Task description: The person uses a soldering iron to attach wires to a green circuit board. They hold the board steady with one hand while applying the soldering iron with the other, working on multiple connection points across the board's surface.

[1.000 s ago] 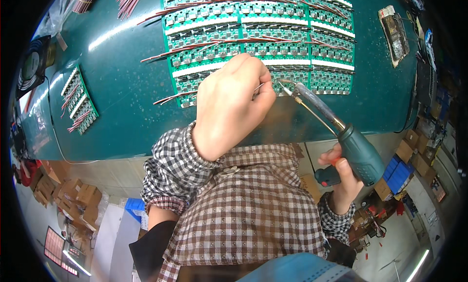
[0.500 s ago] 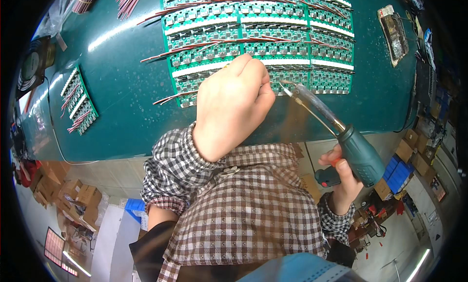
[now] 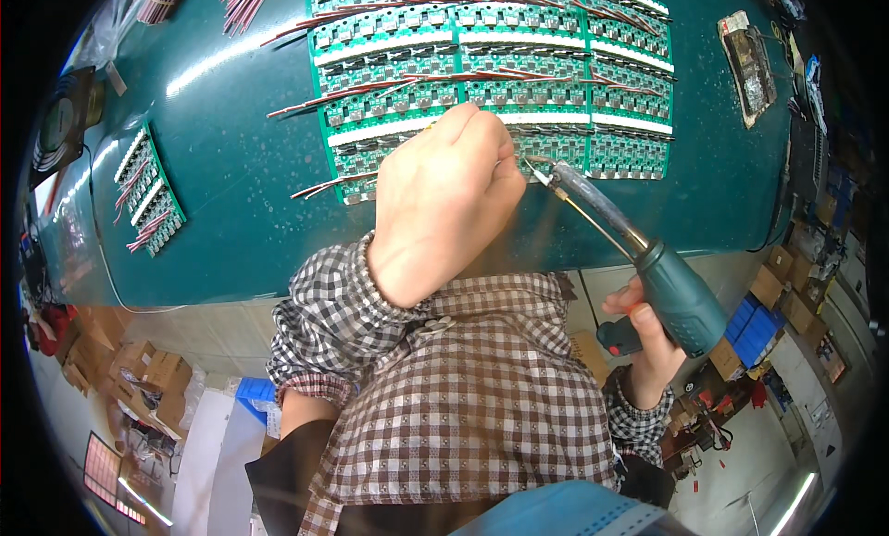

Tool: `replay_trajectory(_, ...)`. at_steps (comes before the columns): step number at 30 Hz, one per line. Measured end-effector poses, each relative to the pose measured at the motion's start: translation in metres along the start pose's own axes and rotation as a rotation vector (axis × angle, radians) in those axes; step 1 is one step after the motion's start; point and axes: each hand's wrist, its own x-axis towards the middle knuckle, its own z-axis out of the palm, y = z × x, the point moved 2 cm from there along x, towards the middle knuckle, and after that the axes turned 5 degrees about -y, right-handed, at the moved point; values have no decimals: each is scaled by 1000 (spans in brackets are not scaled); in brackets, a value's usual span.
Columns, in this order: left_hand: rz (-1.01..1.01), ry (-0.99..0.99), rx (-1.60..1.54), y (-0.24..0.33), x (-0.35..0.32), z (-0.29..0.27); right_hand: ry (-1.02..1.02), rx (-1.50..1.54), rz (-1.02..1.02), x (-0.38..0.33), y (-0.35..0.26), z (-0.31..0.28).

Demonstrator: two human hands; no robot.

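Left hand (image 3: 446, 201) over circuit boards (image 3: 523, 93)

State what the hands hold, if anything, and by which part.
The right hand holds the soldering gun by its green handle; whether the left hand holds anything cannot be told.

Soldering iron (image 3: 669, 279) shifted left — nearer left grip (image 3: 444, 198).

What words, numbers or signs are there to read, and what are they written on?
None that I can read for sure.
Green circuit boards: any marks on their parts are too small to read.
Soldering gun: I can't make out any writing on its green handle.
Cardboard boxes on the left: too small and blurred to tell whether anything is printed there.
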Motion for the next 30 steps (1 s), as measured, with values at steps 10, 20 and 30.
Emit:
replay_trajectory(10,-26,-50,-22,-1,2,-2,24,-12,9,0,-2,3)
replay_trajectory(20,-23,-20,-5,0,2,-1,46,-111,-9,1,-4,7)
replay_trajectory(30,-10,-19,-26,0,1,-1,25,-8,-26,0,-1,4)
